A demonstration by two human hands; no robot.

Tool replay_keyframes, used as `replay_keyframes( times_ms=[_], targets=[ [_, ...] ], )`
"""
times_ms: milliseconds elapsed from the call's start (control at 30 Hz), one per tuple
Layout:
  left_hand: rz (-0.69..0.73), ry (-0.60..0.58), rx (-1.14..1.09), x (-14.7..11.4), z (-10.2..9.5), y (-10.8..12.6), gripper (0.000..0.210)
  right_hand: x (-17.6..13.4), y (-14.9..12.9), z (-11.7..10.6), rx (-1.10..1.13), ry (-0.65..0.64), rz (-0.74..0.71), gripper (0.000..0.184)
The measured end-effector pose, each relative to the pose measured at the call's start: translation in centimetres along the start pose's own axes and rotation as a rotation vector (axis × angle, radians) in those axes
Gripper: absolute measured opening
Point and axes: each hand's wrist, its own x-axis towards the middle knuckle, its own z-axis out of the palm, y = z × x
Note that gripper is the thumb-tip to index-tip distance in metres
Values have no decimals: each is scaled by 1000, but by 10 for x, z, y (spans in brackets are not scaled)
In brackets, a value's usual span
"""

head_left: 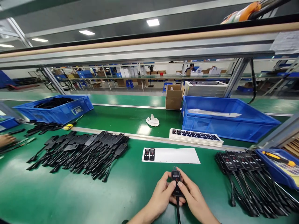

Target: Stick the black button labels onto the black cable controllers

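Note:
Between my two hands is a small black corded controller, its labelled face up and its cable running down toward me. My left hand grips its left side, thumb on the face. From the right, my right hand closes on it too, its thumb also pressed on the front. Just beyond lies a white label sheet with two black labels at its left end. A pile of black corded controllers is spread to the left. More controllers with labelled faces lie at the right.
A stack of label sheets sits before a blue bin. Another blue bin holds black parts. A white glove, a cardboard box and a yellow-handled cutter are around. Another person's hand shows at far left.

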Motion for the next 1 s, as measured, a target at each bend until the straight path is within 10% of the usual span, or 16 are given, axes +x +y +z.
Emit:
replay_keyframes(
  times_ms=[400, 633, 800, 1000],
  targets=[
    [54, -100, -121, 8, -12, -6, 64, 4, -15, -8, -592, 164, -409, 48],
    [342, 79, 720, 2, -27, 9, 42, 35, -20, -123, -1165, 377, -102, 37],
    [478, 122, 879, 5, -30, -1, 30, 38, -23, -212, -1408, 506, 117, 29],
    [426, 5, 1047, 6, -36, 1, 31, 28, -14, -247, -1533, 539, 189, 32]
  ],
)
